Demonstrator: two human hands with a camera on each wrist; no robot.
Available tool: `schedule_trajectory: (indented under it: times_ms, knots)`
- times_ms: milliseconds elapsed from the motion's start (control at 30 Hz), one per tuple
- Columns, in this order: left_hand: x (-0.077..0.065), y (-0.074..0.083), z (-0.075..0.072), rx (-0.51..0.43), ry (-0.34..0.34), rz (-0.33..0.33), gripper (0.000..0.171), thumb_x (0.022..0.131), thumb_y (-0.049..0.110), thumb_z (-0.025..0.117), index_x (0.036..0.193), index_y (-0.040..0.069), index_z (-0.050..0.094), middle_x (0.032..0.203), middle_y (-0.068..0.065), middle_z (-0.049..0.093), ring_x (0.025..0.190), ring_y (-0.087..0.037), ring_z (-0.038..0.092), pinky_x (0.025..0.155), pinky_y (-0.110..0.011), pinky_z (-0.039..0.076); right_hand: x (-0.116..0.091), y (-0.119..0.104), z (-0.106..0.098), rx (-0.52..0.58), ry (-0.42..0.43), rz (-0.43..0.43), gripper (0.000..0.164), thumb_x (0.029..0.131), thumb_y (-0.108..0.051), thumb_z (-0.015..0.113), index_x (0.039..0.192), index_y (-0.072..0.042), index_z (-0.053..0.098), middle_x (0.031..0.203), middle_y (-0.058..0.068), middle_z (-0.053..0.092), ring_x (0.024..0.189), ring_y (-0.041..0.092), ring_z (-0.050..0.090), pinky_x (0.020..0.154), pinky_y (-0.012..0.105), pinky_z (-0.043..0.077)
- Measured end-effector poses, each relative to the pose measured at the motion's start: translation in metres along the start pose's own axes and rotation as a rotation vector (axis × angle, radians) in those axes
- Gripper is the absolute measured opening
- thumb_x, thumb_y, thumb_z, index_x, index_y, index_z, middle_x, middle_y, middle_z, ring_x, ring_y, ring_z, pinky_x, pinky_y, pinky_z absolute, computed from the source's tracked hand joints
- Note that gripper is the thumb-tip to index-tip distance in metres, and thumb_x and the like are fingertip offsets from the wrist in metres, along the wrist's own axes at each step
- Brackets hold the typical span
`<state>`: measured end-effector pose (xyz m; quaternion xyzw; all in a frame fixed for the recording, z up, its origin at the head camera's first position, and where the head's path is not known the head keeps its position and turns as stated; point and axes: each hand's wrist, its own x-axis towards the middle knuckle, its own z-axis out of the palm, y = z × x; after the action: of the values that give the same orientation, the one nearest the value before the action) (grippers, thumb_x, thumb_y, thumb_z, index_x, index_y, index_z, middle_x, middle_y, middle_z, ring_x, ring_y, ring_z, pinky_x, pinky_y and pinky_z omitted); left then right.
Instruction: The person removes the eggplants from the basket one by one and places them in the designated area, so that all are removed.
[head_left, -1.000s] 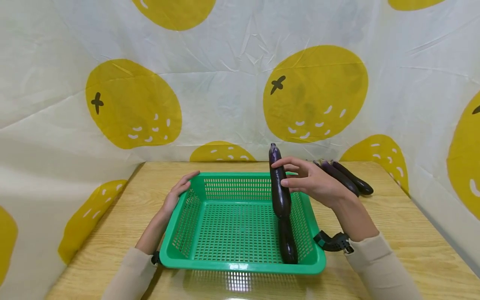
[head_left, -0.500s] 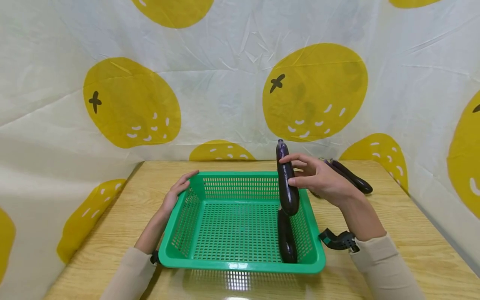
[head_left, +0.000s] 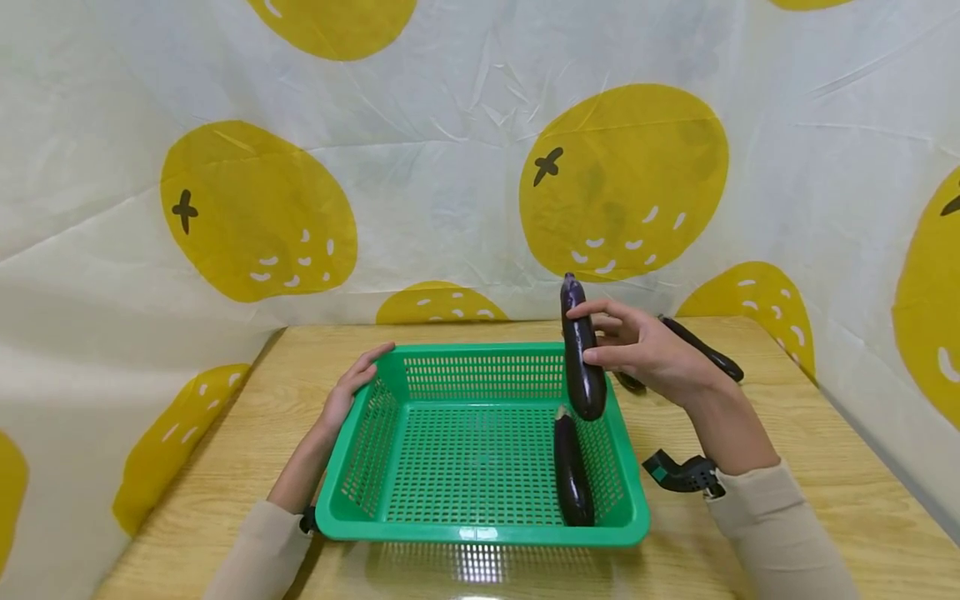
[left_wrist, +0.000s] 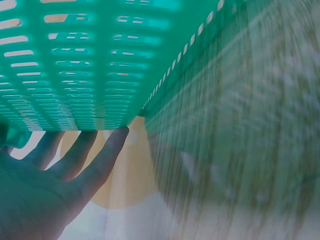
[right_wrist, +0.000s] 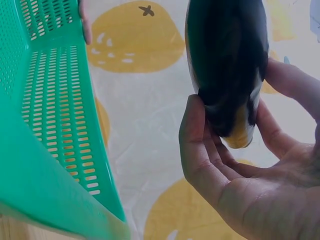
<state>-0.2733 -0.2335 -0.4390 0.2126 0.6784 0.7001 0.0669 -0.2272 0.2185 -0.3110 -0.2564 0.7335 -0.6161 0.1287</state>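
Observation:
My right hand [head_left: 656,354] pinches a dark purple eggplant [head_left: 584,367] between thumb and fingers, over the right side of a green plastic basket [head_left: 480,533]. The eggplant hangs nearly upright, its stem end at the top in the head view. Inside the basket, a second eggplant [head_left: 573,483] lies along the right wall. My left hand [head_left: 347,396] rests at the basket's left rim. In the left wrist view, its extended fingers [left_wrist: 102,162] lie against the outside of the perforated wall.
On the wooden table [head_left: 795,467], another eggplant [head_left: 705,350] lies behind my right hand. Part of a further eggplant [head_left: 630,382] shows beside the basket, mostly hidden by that hand. A white cloth printed with yellow fruit [head_left: 450,208] hangs behind the table.
My right hand has carried its eggplant slightly right and up, so the one inside the basket shows more fully. The left hand stays at the rim.

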Motion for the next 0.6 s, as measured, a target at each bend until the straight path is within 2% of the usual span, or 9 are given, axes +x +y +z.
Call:
schedule_trajectory:
  times_ms: [267, 600]
  knots:
    - [0.000, -0.001, 0.000, -0.019, -0.010, 0.004, 0.054, 0.115, 0.022, 0.023, 0.164, 0.000, 0.018, 0.170, -0.024, 0.015, 0.137, -0.004, 0.046, 0.107, -0.017, 0.044, -0.001, -0.001, -0.004, 0.029, 0.015, 0.002, 0.044, 0.102, -0.004, 0.061, 0.143, -0.015, 0.049, 0.142, 0.020, 0.050, 0.112, 0.030, 0.059, 0.088, 0.038, 0.059]
    - [0.000, -0.002, -0.001, -0.007, -0.012, 0.014, 0.055, 0.115, 0.022, 0.023, 0.164, -0.002, 0.018, 0.170, -0.024, 0.013, 0.138, -0.003, 0.044, 0.108, -0.015, 0.043, -0.004, 0.000, -0.012, 0.076, 0.017, -0.045, 0.044, 0.101, 0.001, 0.057, 0.141, -0.017, 0.050, 0.134, 0.019, 0.054, 0.108, 0.031, 0.057, 0.086, 0.039, 0.059]
